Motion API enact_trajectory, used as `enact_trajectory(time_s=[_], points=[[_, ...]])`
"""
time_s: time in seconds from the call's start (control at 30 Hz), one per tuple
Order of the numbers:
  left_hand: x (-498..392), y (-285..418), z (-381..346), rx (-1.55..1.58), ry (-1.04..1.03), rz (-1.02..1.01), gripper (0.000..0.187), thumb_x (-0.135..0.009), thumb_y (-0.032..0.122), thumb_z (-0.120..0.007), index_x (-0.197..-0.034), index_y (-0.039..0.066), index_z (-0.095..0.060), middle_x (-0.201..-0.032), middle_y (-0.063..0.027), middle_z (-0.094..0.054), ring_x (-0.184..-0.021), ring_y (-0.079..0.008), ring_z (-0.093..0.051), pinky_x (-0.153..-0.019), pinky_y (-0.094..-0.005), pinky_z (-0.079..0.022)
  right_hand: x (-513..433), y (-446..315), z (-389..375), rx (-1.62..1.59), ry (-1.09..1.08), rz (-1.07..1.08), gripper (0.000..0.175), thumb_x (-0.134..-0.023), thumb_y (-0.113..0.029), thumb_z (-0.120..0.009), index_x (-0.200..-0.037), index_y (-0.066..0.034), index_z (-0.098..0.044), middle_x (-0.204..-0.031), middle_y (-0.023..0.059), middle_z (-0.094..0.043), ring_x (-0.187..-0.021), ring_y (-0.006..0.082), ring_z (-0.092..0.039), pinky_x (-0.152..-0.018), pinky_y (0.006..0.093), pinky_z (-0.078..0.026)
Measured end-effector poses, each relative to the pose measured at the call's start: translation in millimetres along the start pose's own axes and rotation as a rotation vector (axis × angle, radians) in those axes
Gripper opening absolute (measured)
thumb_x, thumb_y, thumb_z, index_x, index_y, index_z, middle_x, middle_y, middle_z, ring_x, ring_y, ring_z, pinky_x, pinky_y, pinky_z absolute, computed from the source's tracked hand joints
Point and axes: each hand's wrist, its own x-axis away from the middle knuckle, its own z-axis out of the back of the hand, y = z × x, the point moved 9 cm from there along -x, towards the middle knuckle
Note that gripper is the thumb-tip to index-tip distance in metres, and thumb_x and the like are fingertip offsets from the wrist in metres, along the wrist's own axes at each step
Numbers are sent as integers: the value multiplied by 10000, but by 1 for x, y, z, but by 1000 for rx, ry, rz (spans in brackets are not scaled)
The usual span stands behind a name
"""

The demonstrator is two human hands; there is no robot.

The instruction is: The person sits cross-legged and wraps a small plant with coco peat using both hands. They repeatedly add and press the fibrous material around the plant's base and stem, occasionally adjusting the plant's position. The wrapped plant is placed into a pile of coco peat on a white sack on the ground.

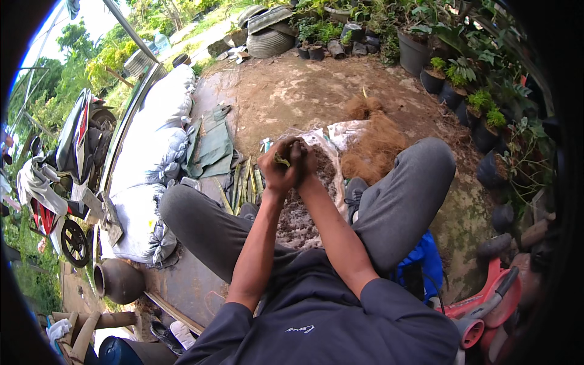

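My left hand (pixel 275 169) and my right hand (pixel 304 159) are pressed together above an open sack (pixel 337 169) of dark, crumbly soil-like material (pixel 292 219) between my legs. Both are closed around something mostly hidden; a small yellow-green piece, perhaps a leaf, shows at my left hand. Beyond the sack, to the right, lies a heap of brown coconut-like fibre (pixel 378 146). Green strips of plant stem or leaf (pixel 246 185) lie on the ground at the left, beside folded dark green cloth or sheeting (pixel 214 146).
Filled white sacks (pixel 157 150) line the left side, with motorcycles (pixel 77 146) beyond. Potted plants (pixel 474 114) curve along the right. Old tyres (pixel 270 42) are stacked at the back. A clay pot (pixel 119 281) lies at lower left; a red plastic object (pixel 497 292) is at lower right.
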Motion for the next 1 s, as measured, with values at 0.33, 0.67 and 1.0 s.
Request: enact_trajectory(time_s=[0.33, 0.67, 1.0], points=[[-13, -31, 14, 381, 103, 435, 169, -877, 128, -572, -940, -29, -572, -665, -69, -624, -624, -120, -588, -591, -246, -456, 5, 3, 0, 199, 465, 14, 433, -941, -354, -343, -1086, -5, -554, -1038, 127, -609, -955, 209, -583, -863, 336, -466], [-10, -35, 10, 435, 86, 356, 173, -854, 140, -568, -854, -31, -592, -623, -76, -600, -560, -139, -575, -555, -245, -449, 8, 17, 5, -93, 434, -123, 395, -923, -318, -379, -1080, -2, -558, -1036, 135, -614, -949, 250, -592, -870, 347, -472], [-5, -57, 28, 310, 210, 453, 357, -888, 287, -482, -826, -37, -619, -651, -93, -608, -597, -168, -584, -593, -264, -460, 23, 1, 7, 402, 784, 4, 368, -928, -310, -434, -1120, -9, -525, -1044, 116, -589, -905, 185, -590, -833, 317, -478]])
